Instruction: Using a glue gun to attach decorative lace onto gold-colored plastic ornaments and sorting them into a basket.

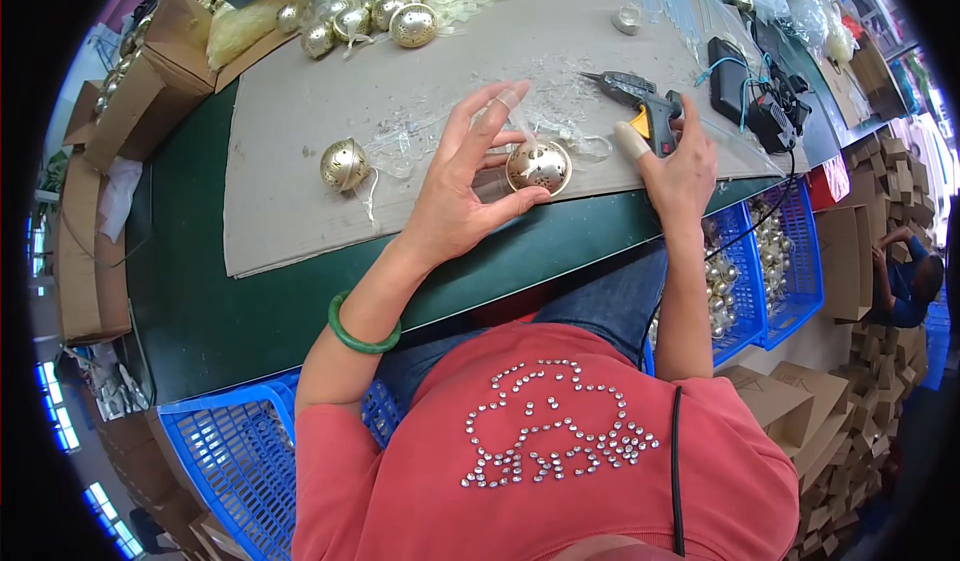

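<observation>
With my left hand (465,176) I hold a gold ball ornament (540,167) near the front edge of a cardboard sheet (290,226). My thumb presses its lower side and my fingers curve over its top, where a pale ribbon shows. Tape wraps one of these fingers. My right hand (680,166) is closed around a dark glue gun (657,116) with a yellow trigger; a pale cover sits on the thumb. The gun's nozzle points to the far left, apart from the ball. Left of my hands lies another gold ball ornament (345,165) with a ribbon.
Gold balls with ribbons (413,24) are heaped at the far side. Hardened glue scraps (410,126) litter the cardboard. Clear glue sticks (670,6) and a black power adapter (727,81) with cables lie right. Blue baskets (800,261) hold more balls. Cardboard boxes (95,251) stand left.
</observation>
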`<state>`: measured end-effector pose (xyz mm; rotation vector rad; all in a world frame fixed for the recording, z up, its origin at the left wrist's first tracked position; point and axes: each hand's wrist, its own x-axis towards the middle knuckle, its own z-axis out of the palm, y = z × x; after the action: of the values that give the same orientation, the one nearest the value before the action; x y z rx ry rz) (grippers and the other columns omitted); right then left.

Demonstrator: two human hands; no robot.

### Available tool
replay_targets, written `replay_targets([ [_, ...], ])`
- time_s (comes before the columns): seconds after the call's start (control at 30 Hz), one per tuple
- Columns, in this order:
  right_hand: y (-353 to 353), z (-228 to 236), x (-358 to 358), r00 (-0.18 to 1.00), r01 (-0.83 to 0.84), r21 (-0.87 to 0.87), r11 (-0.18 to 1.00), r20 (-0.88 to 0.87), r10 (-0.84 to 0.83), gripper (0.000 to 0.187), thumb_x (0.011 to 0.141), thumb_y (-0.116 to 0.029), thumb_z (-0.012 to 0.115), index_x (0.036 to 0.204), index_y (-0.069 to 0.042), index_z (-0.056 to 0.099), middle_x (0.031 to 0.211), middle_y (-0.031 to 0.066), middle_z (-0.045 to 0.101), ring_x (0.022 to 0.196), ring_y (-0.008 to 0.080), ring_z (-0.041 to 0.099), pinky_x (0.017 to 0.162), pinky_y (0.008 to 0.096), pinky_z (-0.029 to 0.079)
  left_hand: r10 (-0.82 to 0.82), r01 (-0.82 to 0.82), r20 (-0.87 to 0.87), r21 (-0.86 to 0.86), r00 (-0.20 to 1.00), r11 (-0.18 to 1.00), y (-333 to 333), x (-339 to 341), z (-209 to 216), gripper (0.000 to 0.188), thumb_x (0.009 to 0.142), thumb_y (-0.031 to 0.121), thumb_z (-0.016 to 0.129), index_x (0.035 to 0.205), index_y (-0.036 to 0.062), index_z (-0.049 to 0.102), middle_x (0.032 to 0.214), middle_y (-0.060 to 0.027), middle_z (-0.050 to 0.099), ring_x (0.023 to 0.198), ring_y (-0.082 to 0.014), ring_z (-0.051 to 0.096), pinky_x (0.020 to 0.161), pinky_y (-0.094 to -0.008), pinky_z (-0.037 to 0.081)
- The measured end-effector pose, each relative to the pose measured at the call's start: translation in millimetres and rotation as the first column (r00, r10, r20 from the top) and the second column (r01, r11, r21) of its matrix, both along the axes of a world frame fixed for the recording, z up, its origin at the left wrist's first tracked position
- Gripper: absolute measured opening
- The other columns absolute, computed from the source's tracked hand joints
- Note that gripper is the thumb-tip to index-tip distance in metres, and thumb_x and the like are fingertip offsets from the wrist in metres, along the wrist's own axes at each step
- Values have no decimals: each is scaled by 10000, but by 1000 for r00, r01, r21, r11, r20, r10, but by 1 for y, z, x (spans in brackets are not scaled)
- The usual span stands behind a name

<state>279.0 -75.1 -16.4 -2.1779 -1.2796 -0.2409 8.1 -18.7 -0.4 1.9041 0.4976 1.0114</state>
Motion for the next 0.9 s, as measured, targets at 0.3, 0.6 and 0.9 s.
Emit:
replay_targets([
  [0.3, -12, 11, -9, 975, -194, 192, 962, -69, 210, 624, 845, -284, 852, 1404, -80, 665, 1156, 151, 727, 1069, 299, 689, 944, 412, 540, 183, -183, 11, 101, 983, 978, 3, -1, -2, 992, 840, 28, 860, 1662, 180, 327, 1659, -166, 299, 1306, -274, 621, 1002, -408, 632],
  [0.6, -49, 23, -55, 890, -396, 266, 879, -123, 439, 680, 802, -84, 827, 1445, -18, 616, 1264, 160, 708, 1072, 324, 620, 961, 417, 515, 267, -268, 23, 129, 963, 955, 3, -1, 2, 982, 820, 59, 883, 1643, 165, 359, 1623, -156, 340, 1262, -254, 642, 963, -394, 651],
  [0.9, -47, 16, -54, 905, -412, 293, 863, 20, 425, 645, 851, -37, 793, 1470, -28, 612, 1217, 164, 706, 1081, 278, 637, 929, 364, 543, 280, -279, 16, 145, 960, 949, 2, -2, 6, 956, 807, 77, 899, 1621, 147, 402, 1614, -154, 341, 1234, -249, 658, 940, -373, 653],
])
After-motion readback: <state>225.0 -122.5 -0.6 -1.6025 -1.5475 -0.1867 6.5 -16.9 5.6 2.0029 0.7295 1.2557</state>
